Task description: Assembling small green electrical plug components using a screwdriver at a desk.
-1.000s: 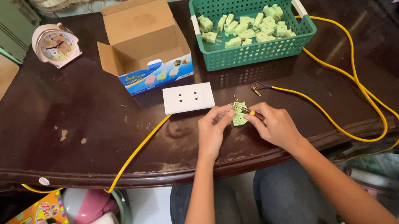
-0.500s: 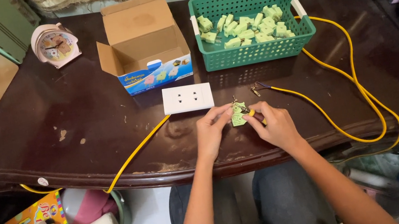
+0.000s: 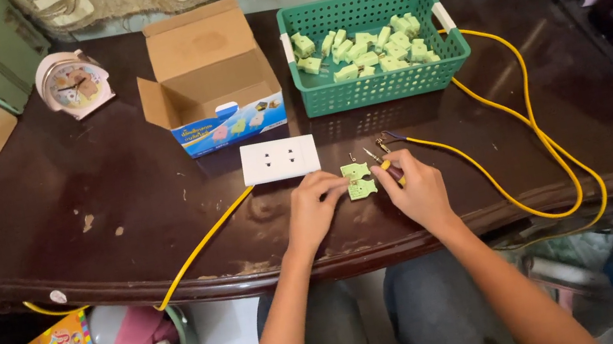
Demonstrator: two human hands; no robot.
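**Two hands on one green plug half, at the table's near edge**

- Left hand (image 3: 312, 211): fingertips pinched on the left side of a small pale-green plug half (image 3: 359, 181), which lies flat on the dark table (image 3: 83, 236).
- Right hand (image 3: 415, 193): fingers curled round a small screwdriver (image 3: 382, 164) with a yellow grip; its tip points up-left, just beside the plug half's upper right corner.
- Plug half: between the two sets of fingertips, touching the left ones; whether the tool tip touches it cannot be told.
- Socket (image 3: 279, 159): white, two outlets, just beyond the left fingertips.
- Yellow cable (image 3: 533, 123): its bare end lies just beyond the right fingertips; it loops wide to the right. A second run leaves the socket and drops off the table edge left of the left hand.
- Basket (image 3: 384, 87): green, beyond the right hand, holding many like green pieces.
- Box (image 3: 212, 88): open cardboard, beyond the left hand.
- Clock (image 3: 72, 83): pink, far left of the fingers, at the back.
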